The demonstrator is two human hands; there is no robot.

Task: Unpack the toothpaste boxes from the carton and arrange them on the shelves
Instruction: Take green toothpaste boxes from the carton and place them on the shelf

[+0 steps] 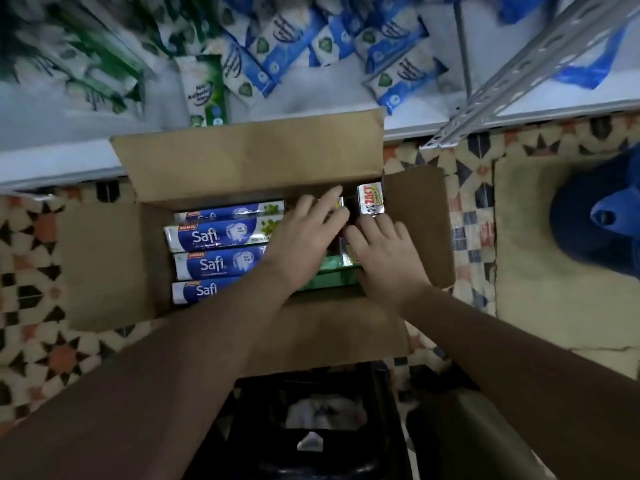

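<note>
**While both hands reach into the carton: sorting out the upright boxes**

Because the blue Safi toothpaste boxes [221, 237] lie flat in a neat stack along the left side of the carton [249, 157], labels up, they can wait; I judge they will lift out easily one at a time. My hands go instead to the right side, where smaller boxes stand on end and are packed tighter. One of these, the silver Zact box [370, 199], stands against the far right corner, just beyond my right hand [384, 251]. That hand lies palm down with its fingers extended over the green boxes [332, 275] and a yellow-edged box beneath it; whether the fingertips hook anything I cannot tell. My left hand [308, 230] reaches to the dark gap beside the Zact box, fingers straight and close together, touching a small box end there, probably to work it loose.

All four carton flaps are folded outward, which keeps the opening clear. The carton sits on the patterned floor [38, 341], hard against the white shelf [62, 157], so the carry is short. Blue and green packets [277, 39] already lie on that shelf. A blue object [595, 223] rests on the mat to the right.
</note>
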